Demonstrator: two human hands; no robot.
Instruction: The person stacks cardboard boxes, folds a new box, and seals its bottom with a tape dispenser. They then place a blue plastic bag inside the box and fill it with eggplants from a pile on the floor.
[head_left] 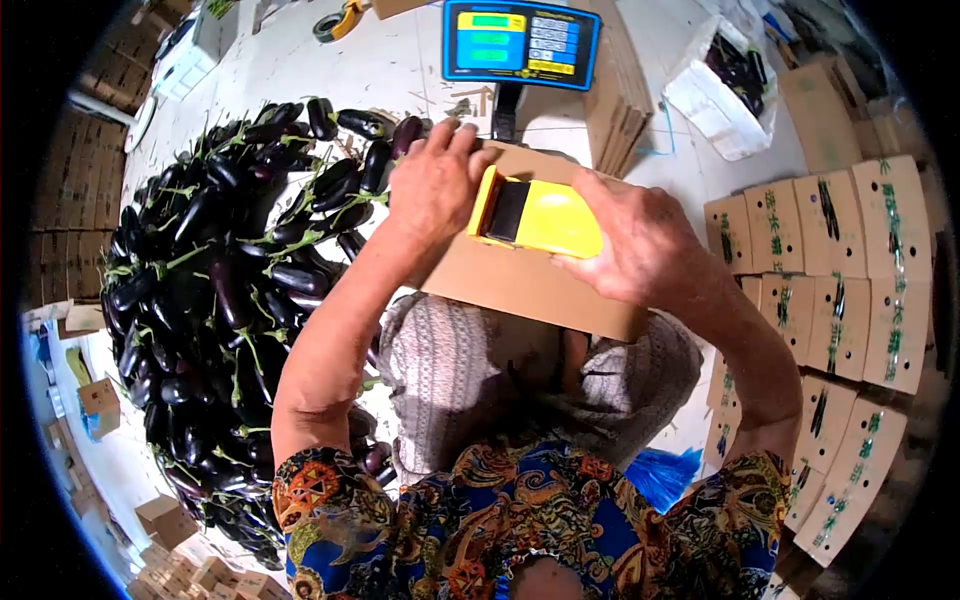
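Note:
A closed cardboard box (560, 300) lies before my lap, its long top facing me. My right hand (645, 240) is wrapped round a yellow tape dispenser (555, 218), which rests on or just above the box top. At the box's far left corner, my left hand (435, 185) is closed over the edge with bent fingers, close to the dispenser's front end. The tape itself cannot be made out. A digital scale display (522, 42) stands just beyond the box.
A large heap of eggplants (230, 290) covers the floor on my left. Stacked cardboard boxes (835, 220) line the right side. A white lined crate (725, 85) with dark contents stands at the far right. Flat cardboard (615, 85) leans beside the scale. Blue plastic strips (662, 478) lie by my leg.

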